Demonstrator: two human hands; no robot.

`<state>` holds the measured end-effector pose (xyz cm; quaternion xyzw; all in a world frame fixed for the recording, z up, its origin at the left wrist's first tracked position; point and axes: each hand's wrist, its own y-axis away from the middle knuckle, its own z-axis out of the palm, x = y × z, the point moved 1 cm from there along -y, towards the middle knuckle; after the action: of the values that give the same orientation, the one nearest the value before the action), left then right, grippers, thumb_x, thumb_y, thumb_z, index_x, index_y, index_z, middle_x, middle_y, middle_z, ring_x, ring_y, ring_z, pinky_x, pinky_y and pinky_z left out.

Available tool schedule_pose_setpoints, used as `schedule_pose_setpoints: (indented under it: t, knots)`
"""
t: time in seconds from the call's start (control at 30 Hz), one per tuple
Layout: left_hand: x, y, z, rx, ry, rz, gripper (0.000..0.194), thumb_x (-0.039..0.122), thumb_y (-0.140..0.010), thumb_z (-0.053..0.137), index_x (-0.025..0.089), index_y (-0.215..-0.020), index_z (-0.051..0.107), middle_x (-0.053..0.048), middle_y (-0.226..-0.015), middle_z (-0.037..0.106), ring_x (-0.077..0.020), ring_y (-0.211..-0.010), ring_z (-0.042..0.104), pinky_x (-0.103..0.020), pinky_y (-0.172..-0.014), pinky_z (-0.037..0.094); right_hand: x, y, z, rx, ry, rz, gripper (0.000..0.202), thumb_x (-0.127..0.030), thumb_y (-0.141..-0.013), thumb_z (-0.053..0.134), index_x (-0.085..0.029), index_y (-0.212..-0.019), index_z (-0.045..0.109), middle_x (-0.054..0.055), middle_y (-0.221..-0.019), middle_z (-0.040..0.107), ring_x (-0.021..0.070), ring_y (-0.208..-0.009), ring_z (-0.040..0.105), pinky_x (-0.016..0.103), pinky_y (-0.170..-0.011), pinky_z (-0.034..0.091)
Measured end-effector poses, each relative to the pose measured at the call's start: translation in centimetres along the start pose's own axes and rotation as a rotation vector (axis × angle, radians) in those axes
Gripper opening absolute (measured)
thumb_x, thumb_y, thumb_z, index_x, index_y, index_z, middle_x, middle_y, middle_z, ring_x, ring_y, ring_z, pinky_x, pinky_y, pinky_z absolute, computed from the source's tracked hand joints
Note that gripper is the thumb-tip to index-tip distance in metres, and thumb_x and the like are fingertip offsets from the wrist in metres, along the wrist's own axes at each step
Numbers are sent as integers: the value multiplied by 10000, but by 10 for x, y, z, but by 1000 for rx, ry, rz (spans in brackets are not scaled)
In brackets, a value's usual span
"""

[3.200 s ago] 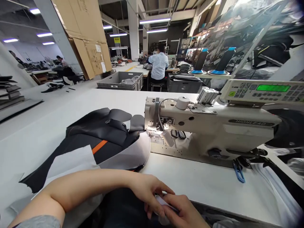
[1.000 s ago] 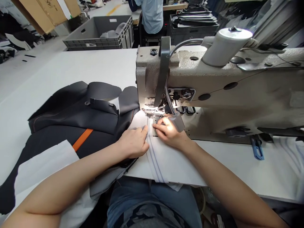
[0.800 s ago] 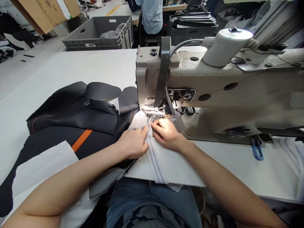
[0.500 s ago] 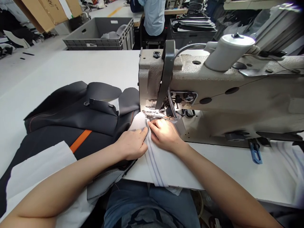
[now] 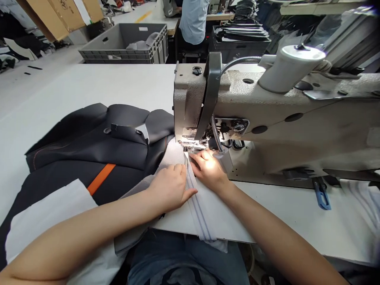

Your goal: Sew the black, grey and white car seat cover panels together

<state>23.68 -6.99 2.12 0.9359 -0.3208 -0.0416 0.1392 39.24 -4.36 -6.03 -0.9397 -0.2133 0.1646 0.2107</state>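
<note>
A beige industrial sewing machine [image 5: 267, 118] stands on the white table [image 5: 89, 83]. A white strip with blue lines [image 5: 198, 202] runs from the table's front edge up to the presser foot [image 5: 190, 146]. My left hand [image 5: 170, 190] lies flat, palm down, on the grey-white mesh fabric [image 5: 175, 156] left of the strip. My right hand [image 5: 208, 170] presses the strip with its fingertips just below the foot, under the lamp's light. A black seat cover with an orange stripe [image 5: 101, 178] spreads to the left.
A grey crate [image 5: 124, 43] sits beyond the table's far edge. A seated person in a light blue shirt [image 5: 192, 19] works at a further bench beside stacked dark parts [image 5: 240, 31]. Cardboard boxes [image 5: 56, 14] lean at back left. A blue clip [image 5: 323, 196] lies by the machine base.
My left hand has slid back toward me and flattened on the fabric. The right hand stays by the presser foot. Earlier, both hands were at the table's front edge and the view was higher.
</note>
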Motion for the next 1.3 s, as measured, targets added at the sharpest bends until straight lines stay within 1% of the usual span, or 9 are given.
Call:
schedule_pose_setpoints:
  t: [0.23,0.37,0.43,0.57,0.67,0.87,1.03,1.17,1.3]
  knots:
    - [-8,-14,7,158,-15,19,669,594,-887,404,21,-1206,534,-185,-1054,569,-312,-958,508,-416,-784,425,-7,-2,-2,-30,-62,18,334,-230,-937,410,-143,-1154,647,114,-963,665,238,-876,565,359,-808,438]
    - [-11,-1,4,265,-50,95,510,462,-932,362,71,-1194,558,-190,-1100,547,-315,-1000,492,-428,-828,407,-7,-2,-9,-92,-176,-51,380,-157,-881,445,-213,-1211,627,65,-934,634,197,-823,546,316,-722,431]
    - [-12,19,4,219,-47,112,465,393,-926,381,107,-1265,522,-169,-1067,555,-301,-981,513,-415,-815,423,-6,1,-15,-166,-239,-63,423,-130,-872,443,-264,-1237,609,39,-895,609,176,-806,535,300,-711,424]
    - [-13,61,9,-79,37,-74,563,325,-908,393,142,-1438,334,-125,-981,584,-268,-866,582,-347,-678,464,-5,5,-25,-297,-331,-92,523,-106,-867,429,-343,-1323,528,8,-901,592,153,-845,535,288,-775,419]
    - [-10,73,11,-212,226,-109,582,260,-923,324,172,-1488,215,-120,-1049,615,-249,-863,622,-335,-699,476,-7,6,-29,-351,-283,-101,530,-99,-841,442,-339,-1299,559,12,-851,580,159,-802,523,290,-764,418]
    - [7,53,-1,-243,577,-89,665,202,-851,363,150,-1494,203,-110,-1038,680,-230,-856,653,-293,-676,476,-19,10,-33,-313,-66,-116,474,-91,-839,452,-334,-1198,642,49,-834,594,183,-774,516,306,-755,418]
    - [11,31,-1,-299,681,-125,751,255,-812,442,118,-1500,174,-94,-947,685,-227,-782,637,-284,-628,457,-8,15,-31,-250,-93,-163,477,-112,-842,453,-276,-1268,590,55,-888,611,194,-816,543,322,-806,436]
    - [-5,37,5,-232,827,-127,672,331,-845,466,156,-1466,278,-39,-819,631,-202,-740,586,-276,-643,430,1,14,-36,-70,-177,11,402,-128,-868,406,-220,-1184,636,68,-963,648,209,-899,578,340,-852,455]
    - [-33,61,13,-165,1292,-231,581,459,-839,522,187,-1330,372,66,-610,440,-99,-490,386,-210,-482,297,-12,13,-43,-66,-359,-147,284,-283,-922,462,-238,-1152,624,51,-1129,620,196,-1036,573,324,-923,447]
